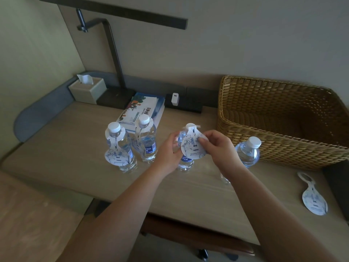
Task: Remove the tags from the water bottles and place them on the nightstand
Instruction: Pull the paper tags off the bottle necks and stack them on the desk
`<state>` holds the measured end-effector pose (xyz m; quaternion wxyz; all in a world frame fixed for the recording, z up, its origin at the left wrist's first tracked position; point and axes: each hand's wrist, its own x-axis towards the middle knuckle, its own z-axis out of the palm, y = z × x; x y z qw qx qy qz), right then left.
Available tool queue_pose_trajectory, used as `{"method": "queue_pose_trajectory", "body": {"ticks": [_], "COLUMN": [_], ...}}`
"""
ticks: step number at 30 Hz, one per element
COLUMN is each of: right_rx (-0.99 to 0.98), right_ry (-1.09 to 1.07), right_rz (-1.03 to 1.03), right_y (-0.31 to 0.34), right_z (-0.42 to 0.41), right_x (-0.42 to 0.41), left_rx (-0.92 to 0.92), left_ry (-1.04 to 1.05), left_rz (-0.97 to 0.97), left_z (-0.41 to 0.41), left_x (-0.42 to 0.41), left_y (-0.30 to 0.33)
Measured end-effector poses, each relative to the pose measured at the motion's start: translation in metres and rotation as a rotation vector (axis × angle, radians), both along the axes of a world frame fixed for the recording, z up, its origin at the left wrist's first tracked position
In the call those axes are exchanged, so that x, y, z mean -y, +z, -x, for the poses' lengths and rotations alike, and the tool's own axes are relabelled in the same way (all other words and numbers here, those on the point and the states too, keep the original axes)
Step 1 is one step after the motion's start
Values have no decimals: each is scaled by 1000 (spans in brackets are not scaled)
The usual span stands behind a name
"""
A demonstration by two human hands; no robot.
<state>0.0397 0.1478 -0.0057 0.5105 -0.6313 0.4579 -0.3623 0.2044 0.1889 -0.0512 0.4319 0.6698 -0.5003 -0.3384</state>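
Several clear water bottles stand on the wooden nightstand (188, 195). My left hand (168, 152) grips the middle bottle (186, 162) around its body. My right hand (217, 146) pinches the white and blue paper tag (191, 146) that hangs from this bottle's neck, its loop still around the cap. Two bottles on the left, one at the far left (120, 148) and one behind it (147, 142), each carry a tag on the neck. A bottle without a tag (248, 151) stands to the right. One loose tag (313, 197) lies flat near the nightstand's right edge.
A large wicker basket (279, 118) fills the back right of the nightstand. A tissue box (86, 89), a dark lamp base (115, 99), a printed booklet (141, 108) and a white charger (174, 99) sit along the back. A bed edge (28, 214) lies at lower left.
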Motion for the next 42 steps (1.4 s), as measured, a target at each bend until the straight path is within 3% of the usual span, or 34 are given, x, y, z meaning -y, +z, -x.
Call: {"method": "queue_pose_trajectory", "body": {"ticks": [13, 19, 23, 27, 33, 37, 42], "right_rx": [180, 333, 378, 94, -216, -620, -880], "right_ry": [-163, -334, -505, -646, -637, -593, -322], "right_rz": [87, 20, -88, -196, -298, -103, 61], "right_y": [33, 24, -10, -69, -126, -131, -143], "right_z": [68, 131, 181, 217, 239, 235, 220], "right_x": [3, -3, -6, -5, 2, -5, -33], "left_rx": [148, 130, 214, 268, 282, 270, 250], "left_ry": [44, 166, 231, 261, 270, 265, 293], "left_rz": [49, 88, 89, 78, 57, 48, 21], "left_z": [29, 48, 55, 61, 61, 62, 65], "left_x": [2, 8, 14, 17, 14, 12, 12], "left_y": [-1, 1, 2, 4, 5, 5, 6]}}
